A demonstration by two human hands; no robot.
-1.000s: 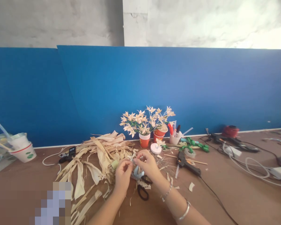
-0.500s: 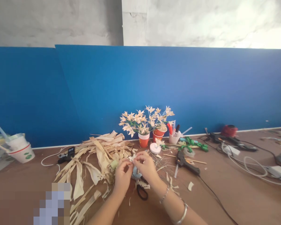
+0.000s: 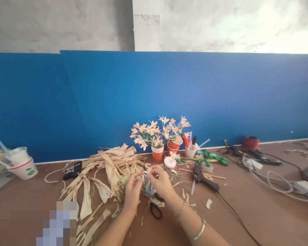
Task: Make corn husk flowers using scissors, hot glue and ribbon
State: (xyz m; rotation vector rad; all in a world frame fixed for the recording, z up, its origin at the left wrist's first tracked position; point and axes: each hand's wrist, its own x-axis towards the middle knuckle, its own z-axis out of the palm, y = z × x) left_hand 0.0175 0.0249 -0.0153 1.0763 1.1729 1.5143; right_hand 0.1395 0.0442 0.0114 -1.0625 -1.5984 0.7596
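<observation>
Above the middle of the table, my right hand pinches a small pale flower between thumb and fingers. Just left of it is my left hand, its thumb and forefinger close to the flower's left side; whether they hold a piece of it is too small to tell. Dried pale husks lie in a heap to the left. Below my right hand, black-handled scissors lie partly hidden. Finished-looking cream flowers stand in an orange paper cup at the back.
A black glue gun with a cord lies right of my hands, near green tape and a pen cup. A round white lid is behind them. White cups stand far left; cables and a power strip lie right.
My left hand has moved slightly left and down, widening the gap between my hands. The flower stays at my right fingertips.
</observation>
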